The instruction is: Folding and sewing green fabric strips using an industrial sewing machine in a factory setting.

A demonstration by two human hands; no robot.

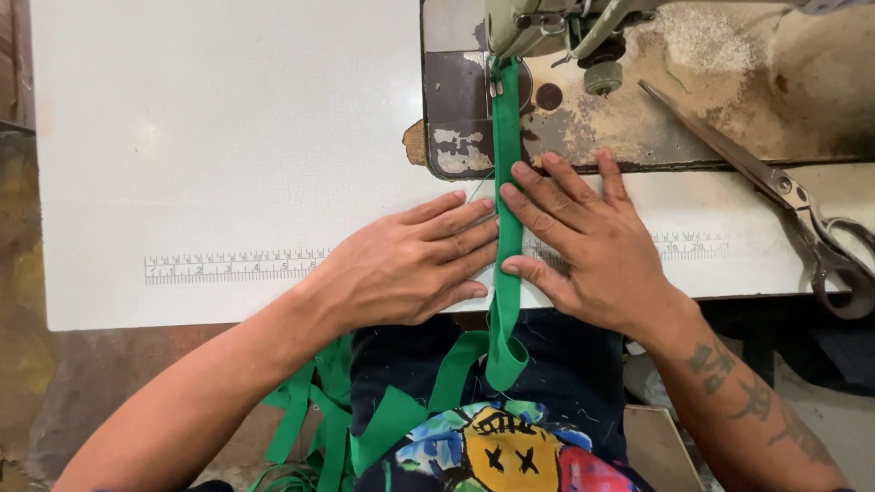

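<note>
On the left I see the white worktop (219, 137) with a printed ruler strip (232, 266) along its near edge. My left hand (406, 269) lies flat, grip wide, fingertips against the green fabric strip (507, 191). That strip runs from under the sewing machine (547, 27) down over the worktop's edge. My right hand (588, 241) presses flat on its other side, grip wide. Scissors (784, 196) lie far right.

Packages, labels, signs, screens: none are showing | only a printed ruler strip (237, 266) is lying along the white tabletop (210, 137)
</note>
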